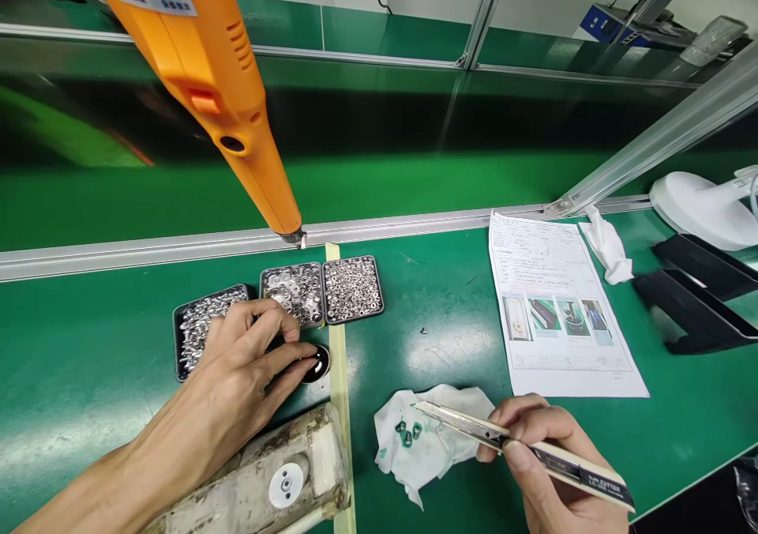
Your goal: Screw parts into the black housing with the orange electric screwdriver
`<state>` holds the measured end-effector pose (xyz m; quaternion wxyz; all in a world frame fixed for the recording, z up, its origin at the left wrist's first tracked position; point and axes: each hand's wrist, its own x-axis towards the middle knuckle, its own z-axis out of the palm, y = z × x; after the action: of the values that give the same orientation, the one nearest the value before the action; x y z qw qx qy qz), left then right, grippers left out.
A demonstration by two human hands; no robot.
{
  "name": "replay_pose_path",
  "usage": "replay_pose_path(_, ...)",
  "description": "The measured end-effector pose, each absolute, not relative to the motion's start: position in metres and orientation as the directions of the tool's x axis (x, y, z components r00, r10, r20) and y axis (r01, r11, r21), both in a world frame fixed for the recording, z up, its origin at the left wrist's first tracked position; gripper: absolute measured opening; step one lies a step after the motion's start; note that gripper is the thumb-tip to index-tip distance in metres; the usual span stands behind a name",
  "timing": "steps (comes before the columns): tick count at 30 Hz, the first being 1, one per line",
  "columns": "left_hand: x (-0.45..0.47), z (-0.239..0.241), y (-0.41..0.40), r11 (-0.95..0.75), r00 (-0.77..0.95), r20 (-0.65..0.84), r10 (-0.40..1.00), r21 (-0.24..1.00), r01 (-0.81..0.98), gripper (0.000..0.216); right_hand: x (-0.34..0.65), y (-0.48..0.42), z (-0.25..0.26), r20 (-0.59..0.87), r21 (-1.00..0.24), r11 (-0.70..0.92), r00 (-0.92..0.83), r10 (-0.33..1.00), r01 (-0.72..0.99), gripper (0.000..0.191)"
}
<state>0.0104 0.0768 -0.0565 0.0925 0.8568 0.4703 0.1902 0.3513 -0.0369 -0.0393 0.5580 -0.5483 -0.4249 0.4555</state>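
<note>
My left hand (245, 368) lies over a small glossy black round part (317, 362) on the green bench, fingertips pinched on its edge. My right hand (542, 459) grips a utility knife (521, 451) like a pen, its blade tip over a white cloth (429, 439) that carries a few small green-stained metal pieces (408, 431). In front of my left wrist sits a worn whitish block (278, 479) with a white round disc set in it.
Three black trays of small metal washers and screws (296, 297) stand behind my left hand. An orange electric screwdriver (219, 92) hangs above them. A printed instruction sheet (557, 305), a crumpled tissue (607, 246), black holders (699, 293) and a white housing (704, 206) lie to the right.
</note>
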Motion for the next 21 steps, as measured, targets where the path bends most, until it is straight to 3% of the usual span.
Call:
replay_pose_path(11,0.014,-0.062,0.077,-0.528,0.486,0.207,0.849,0.335,0.78,0.022,0.352,-0.035,-0.037,-0.03,-0.999,-0.025,0.23,0.973,-0.027,0.011)
replay_pose_path(21,0.011,-0.043,0.077,-0.532,0.458,0.272,0.846,0.384,0.755,0.022,0.348,-0.036,-0.037,-0.062,-0.995,-0.04,0.268,0.961,-0.089,0.01)
